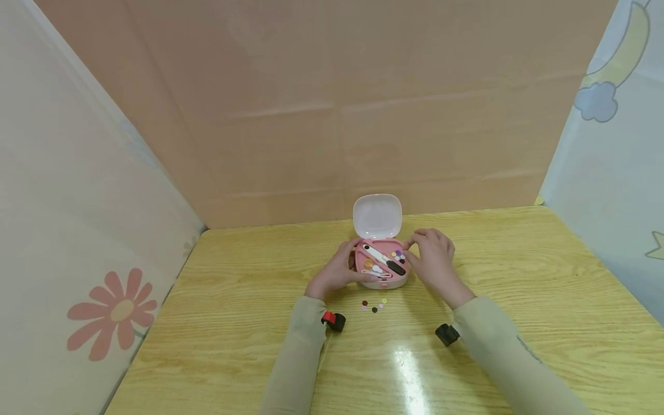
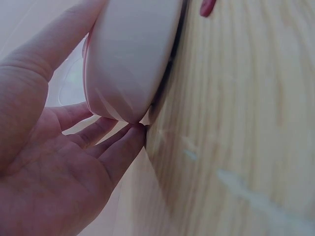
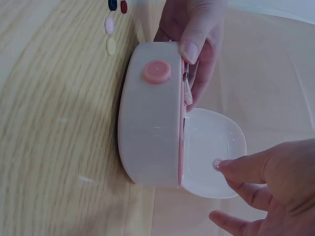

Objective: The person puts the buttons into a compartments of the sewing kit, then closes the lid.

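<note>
A small white-and-pink sewing box (image 1: 384, 285) stands on the table with its lid (image 1: 377, 216) raised at the back. My left hand (image 1: 337, 271) grips the box's left side, thumb over the front rim and fingers along the outer wall (image 2: 133, 54). Above the box's right side, my right hand (image 3: 280, 182) pinches a small pale button (image 3: 216, 164) at the thumb tip. Inside the pink tray lie a long white-and-black tool (image 1: 384, 259), several coloured buttons (image 1: 398, 253) at right, and a looped white cord (image 1: 377, 274) at front.
Several loose buttons (image 1: 374, 309) lie on the wooden table (image 1: 233, 323) in front of the box. A beige backdrop (image 1: 259, 190) rises behind the table, with printed sheets (image 1: 78, 202) at the sides. Black wrist-camera mounts (image 1: 447, 334) sit near both cuffs.
</note>
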Demonstrator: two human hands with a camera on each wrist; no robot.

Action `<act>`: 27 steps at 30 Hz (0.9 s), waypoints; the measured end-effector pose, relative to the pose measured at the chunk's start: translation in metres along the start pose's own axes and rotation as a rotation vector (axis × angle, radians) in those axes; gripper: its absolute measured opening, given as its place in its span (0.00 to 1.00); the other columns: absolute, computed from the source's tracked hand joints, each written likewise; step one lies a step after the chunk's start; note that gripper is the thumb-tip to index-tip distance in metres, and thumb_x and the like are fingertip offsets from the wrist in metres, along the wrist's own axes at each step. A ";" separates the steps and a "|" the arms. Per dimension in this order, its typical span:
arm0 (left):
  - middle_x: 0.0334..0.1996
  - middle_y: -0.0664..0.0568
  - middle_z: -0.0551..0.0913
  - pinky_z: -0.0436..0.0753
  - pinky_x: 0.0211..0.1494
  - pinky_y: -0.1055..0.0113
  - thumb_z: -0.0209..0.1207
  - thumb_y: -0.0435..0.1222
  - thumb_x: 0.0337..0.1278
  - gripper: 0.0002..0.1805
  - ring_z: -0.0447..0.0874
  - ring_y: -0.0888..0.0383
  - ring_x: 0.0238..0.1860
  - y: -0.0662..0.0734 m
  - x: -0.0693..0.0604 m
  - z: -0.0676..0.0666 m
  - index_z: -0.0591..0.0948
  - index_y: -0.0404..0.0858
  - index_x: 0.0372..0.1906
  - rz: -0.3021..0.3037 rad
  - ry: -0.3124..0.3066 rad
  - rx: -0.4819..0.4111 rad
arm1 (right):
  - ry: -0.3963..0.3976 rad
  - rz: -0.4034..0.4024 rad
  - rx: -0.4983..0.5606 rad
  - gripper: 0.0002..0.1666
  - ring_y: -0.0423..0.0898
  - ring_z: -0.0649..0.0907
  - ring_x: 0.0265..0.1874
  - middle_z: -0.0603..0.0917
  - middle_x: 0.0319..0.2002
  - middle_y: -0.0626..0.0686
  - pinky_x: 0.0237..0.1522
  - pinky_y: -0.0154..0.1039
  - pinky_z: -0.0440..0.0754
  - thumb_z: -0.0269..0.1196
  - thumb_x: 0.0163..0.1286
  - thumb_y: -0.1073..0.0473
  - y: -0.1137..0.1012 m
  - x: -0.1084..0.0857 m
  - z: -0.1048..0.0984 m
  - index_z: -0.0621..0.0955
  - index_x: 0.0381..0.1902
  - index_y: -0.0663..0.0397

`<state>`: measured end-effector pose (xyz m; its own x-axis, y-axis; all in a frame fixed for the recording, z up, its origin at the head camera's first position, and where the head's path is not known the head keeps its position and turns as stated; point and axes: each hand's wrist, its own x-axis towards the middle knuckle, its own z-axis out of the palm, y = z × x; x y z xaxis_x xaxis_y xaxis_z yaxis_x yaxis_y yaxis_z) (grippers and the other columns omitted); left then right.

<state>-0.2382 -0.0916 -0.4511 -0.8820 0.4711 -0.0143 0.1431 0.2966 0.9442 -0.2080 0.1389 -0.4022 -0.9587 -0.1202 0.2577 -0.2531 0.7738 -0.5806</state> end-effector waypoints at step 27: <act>0.60 0.54 0.60 0.74 0.58 0.68 0.74 0.38 0.43 0.52 0.70 0.60 0.57 0.000 0.001 0.000 0.56 0.49 0.73 -0.012 -0.009 -0.002 | -0.060 0.041 0.000 0.02 0.70 0.56 0.63 0.70 0.59 0.67 0.61 0.66 0.41 0.63 0.66 0.63 0.001 0.015 0.013 0.80 0.35 0.57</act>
<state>-0.2390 -0.0910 -0.4511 -0.8794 0.4751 -0.0291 0.1311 0.3005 0.9447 -0.2247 0.1300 -0.4092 -0.9743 -0.1258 0.1870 -0.2138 0.7787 -0.5898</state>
